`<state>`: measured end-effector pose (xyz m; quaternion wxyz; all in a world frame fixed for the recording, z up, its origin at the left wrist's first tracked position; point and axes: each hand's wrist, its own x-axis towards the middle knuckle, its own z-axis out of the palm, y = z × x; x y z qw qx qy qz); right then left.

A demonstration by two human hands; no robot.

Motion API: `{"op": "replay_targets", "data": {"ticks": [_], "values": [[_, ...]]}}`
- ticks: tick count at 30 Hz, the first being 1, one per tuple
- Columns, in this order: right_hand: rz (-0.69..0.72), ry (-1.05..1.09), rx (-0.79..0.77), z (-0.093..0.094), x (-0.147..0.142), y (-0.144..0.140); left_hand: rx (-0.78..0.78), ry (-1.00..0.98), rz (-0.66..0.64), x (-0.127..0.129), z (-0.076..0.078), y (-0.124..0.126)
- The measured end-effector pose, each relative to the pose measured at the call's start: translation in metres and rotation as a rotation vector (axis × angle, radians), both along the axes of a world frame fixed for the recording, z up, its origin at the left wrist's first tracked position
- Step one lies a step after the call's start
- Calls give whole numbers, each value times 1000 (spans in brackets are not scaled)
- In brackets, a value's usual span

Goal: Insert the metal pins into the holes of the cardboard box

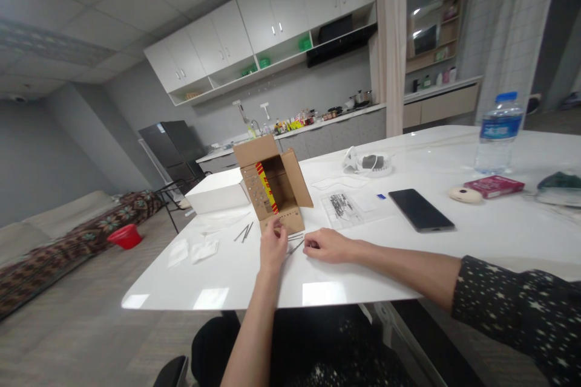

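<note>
Two hands meet at the near edge of the white desk (236, 278), just in front of an open cardboard box (275, 190) lying on its side with its mouth toward the person, which keeps its inside within reach. Thin metal rods (295, 243) lie flat on the desk between the hands, and a few more (244, 232) rest apart to the left. The left hand (272, 247) reaches straight forward, fingers curled narrow at the box's lower flap; whether it pinches a rod I cannot tell. The right hand (327, 246) comes in from the side, forearm laid along the desk, fingers nearly closed at the rods' ends. A phone (420, 210) and water bottle (498, 133) stand well apart.
</note>
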<state>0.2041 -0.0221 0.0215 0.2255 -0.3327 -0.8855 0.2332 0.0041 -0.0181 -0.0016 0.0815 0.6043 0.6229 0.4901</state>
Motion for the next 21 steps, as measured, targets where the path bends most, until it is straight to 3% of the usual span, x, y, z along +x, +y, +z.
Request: {"op": "replay_targets", "data": {"ticks": [5, 10, 21], "values": [[1, 8, 5, -5, -1, 3, 60, -179, -70, -6, 5, 11], [-2, 9, 16, -10, -1, 7, 14, -319, -125, -12, 10, 19], [4, 17, 23, -11, 0, 7, -5, -220, -64, -16, 4, 25]]}}
